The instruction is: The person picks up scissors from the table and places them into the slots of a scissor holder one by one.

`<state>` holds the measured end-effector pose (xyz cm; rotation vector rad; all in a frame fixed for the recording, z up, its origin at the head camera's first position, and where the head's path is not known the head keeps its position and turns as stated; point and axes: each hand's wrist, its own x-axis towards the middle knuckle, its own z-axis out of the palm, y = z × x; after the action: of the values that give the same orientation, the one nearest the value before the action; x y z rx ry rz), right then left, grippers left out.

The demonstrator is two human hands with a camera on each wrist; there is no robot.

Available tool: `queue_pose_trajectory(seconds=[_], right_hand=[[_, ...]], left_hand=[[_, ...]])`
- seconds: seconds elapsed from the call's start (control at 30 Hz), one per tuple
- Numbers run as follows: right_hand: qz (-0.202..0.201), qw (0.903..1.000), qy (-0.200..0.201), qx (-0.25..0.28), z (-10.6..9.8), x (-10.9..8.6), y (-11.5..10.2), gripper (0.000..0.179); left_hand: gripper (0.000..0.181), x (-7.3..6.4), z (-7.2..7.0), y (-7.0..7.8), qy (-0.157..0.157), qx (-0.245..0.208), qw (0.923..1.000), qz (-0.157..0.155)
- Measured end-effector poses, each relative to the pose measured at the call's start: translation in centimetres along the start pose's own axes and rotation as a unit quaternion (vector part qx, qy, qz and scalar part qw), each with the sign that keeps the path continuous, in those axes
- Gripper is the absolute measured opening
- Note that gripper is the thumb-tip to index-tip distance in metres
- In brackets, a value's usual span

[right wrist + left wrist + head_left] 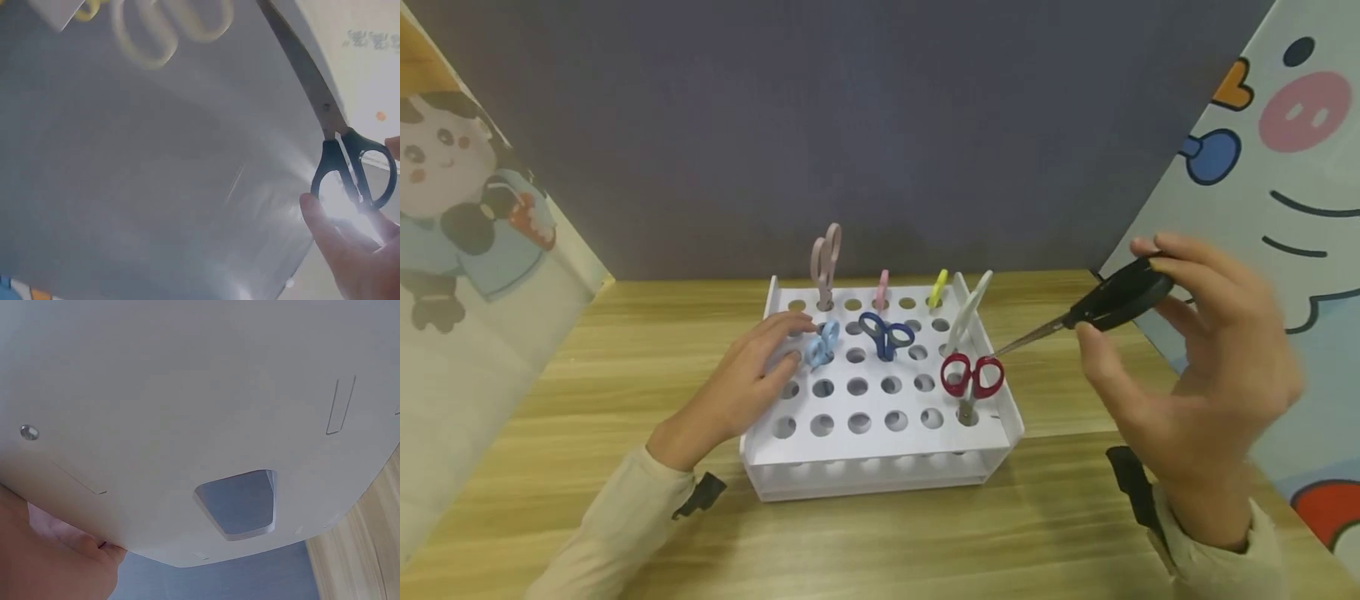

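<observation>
My right hand (1213,367) pinches the dark handles of a pair of scissors (1123,296) between thumb and fingers, raised at the rack's right. Its closed metal blades point down and left; the right wrist view shows the same black-handled scissors (337,144). My left hand (748,367) lies over the left side of the white rack (876,446), fingers loosely bent close beside light blue scissors (823,344). Navy scissors (886,335) stand mid-rack, and red-handled scissors (972,377) at the front right. White scissors (967,312) lean near the right side.
Along the back row stand mauve scissors (825,262), a pink handle (882,289) and a yellow handle (937,288). Rows of round holes cover the rack top. A grey panel (850,142) rises behind the wooden table (655,333), with cartoon-printed walls at both sides.
</observation>
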<state>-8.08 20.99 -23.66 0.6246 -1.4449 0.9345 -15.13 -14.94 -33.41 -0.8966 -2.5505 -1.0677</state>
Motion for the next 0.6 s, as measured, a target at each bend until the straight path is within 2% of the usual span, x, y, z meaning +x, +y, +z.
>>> queue_pose_trajectory(seconds=[0.13, 0.2, 0.33, 0.43, 0.6], right_hand=[[-0.032, 0.9969, -0.021, 0.069, 2.3, -1.4, -1.5, 0.051], [-0.060, 0.9944, -0.036, 0.078, 4.0, -2.1, -2.5, 0.047], [-0.109, 0.9873, -0.092, 0.071, 6.6, -2.9, -4.6, 0.040], [-0.112, 0.9810, -0.139, 0.075, 7.7, -3.2, -5.7, 0.041], [-0.101, 0.9736, -0.189, 0.077, 9.4, -3.8, -6.1, 0.042]], left_hand=[[0.036, -0.1, -0.1, -0.1, 0.002, 0.004, 1.0000, 0.001], [0.036, -0.2, -0.1, -0.2, 0.005, 0.006, 1.0000, 0.000], [0.036, -0.2, 0.0, -0.2, 0.008, -0.002, 0.9999, 0.007], [0.037, 0.0, 0.2, -0.2, 0.008, -0.005, 0.9998, 0.015], [0.037, 0.0, 0.2, -0.3, 0.013, -0.002, 0.9998, 0.017]])
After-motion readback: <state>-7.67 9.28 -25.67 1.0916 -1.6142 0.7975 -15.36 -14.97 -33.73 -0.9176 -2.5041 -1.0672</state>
